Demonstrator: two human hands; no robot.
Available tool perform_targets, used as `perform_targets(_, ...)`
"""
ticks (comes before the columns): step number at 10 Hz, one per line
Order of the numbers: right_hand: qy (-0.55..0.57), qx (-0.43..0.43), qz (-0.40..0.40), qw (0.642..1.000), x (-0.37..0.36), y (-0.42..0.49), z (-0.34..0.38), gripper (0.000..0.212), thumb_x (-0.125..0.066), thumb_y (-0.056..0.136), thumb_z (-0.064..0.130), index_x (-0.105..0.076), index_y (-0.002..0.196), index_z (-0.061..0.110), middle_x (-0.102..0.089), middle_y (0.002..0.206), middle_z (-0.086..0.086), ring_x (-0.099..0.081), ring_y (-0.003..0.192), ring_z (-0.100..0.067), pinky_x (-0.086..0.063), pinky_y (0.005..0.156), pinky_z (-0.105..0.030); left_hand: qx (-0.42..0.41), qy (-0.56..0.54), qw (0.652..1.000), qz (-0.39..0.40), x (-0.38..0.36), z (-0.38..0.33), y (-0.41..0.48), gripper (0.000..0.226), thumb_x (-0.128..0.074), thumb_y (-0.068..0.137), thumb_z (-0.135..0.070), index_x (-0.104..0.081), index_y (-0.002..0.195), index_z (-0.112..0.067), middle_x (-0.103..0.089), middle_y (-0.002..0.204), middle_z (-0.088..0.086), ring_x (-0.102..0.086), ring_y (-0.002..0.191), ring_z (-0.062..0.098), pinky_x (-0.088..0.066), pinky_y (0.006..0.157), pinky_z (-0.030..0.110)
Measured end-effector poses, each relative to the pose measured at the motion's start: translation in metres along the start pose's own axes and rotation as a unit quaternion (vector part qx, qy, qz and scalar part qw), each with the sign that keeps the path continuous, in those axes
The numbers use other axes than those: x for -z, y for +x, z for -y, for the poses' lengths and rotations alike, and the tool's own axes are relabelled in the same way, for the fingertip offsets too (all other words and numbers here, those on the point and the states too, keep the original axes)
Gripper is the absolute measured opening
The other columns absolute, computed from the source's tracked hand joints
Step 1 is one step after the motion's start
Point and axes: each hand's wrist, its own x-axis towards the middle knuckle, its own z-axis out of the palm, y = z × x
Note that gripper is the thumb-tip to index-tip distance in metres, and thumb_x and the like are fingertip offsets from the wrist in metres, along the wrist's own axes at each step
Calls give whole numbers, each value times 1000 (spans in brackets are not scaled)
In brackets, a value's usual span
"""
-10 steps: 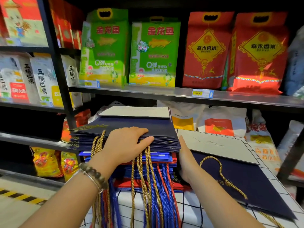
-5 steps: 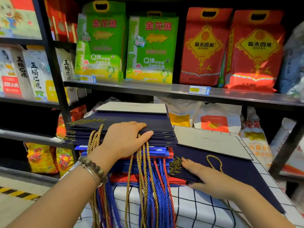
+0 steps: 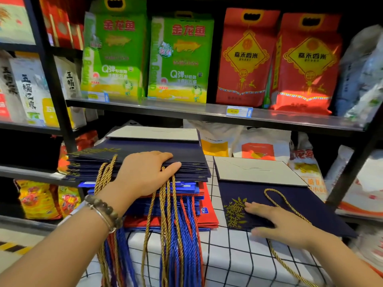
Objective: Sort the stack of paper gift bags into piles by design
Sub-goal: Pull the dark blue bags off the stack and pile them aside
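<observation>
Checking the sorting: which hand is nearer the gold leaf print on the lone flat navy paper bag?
Right. The right hand lies on the navy paper bag, fingertips at its gold leaf print; the left hand rests apart, atop the tall stack of navy paper bags.

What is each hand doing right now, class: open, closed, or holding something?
Left hand: open, resting flat on the navy stack.
Right hand: open, pressing flat on the lone navy bag.
</observation>
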Motion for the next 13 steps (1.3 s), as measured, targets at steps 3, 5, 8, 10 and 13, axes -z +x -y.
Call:
perform_targets(3, 634, -91, -223, 735, -8, 81, 103, 44, -30, 101, 35, -53, 124, 5, -64, 111, -7, -60, 99, -16, -44, 88, -26, 7, -4, 1000, -2, 2, -4, -2, 97, 9, 62, -73, -43, 136, -36, -49, 139, -14, -46, 126, 9, -41, 92, 27)
perform_targets(5, 694, -179, -195, 670, -23, 108, 133, 45, -38, 97, 47, -60, 85, 9, -70, 73, -12, -68, 68, -27, -52, 79, -41, 5, 7, 1000, 31, 1, -1, 1, 70, -11, 86, -68, -38, 139, -31, -46, 139, -9, -46, 124, 13, -39, 94, 30)
perform_targets(8, 651, -231, -200, 695, -21, 118, 126, 34, -46, 93, 35, -60, 99, 5, -66, 94, -24, -66, 82, -37, -51, 79, -43, -97, -2, 988, 123, 12, 10, 1, 103, -23, 60, -89, -11, 148, -35, -28, 148, -9, -37, 131, 14, -34, 101, 31)
perform_targets(10, 677, -239, -215, 662, -24, 114, 128, 31, -45, 96, 34, -59, 97, 7, -66, 77, -16, -64, 62, -29, -53, 80, -45, -226, 80, 962, 134, 12, 19, -8, 113, -55, 71, -73, 37, 130, -46, 5, 157, -5, -6, 143, 16, -15, 115, 37)
perform_targets(13, 695, -248, -216, 639, -26, 111, 128, 31, -43, 96, 34, -51, 74, 14, -59, 68, -12, -61, 56, -27, -52, 75, -42, -267, 141, 944, 132, 8, 16, -9, 104, -46, 80, -70, 38, 131, -38, 6, 158, 1, -5, 145, 22, -17, 115, 35)
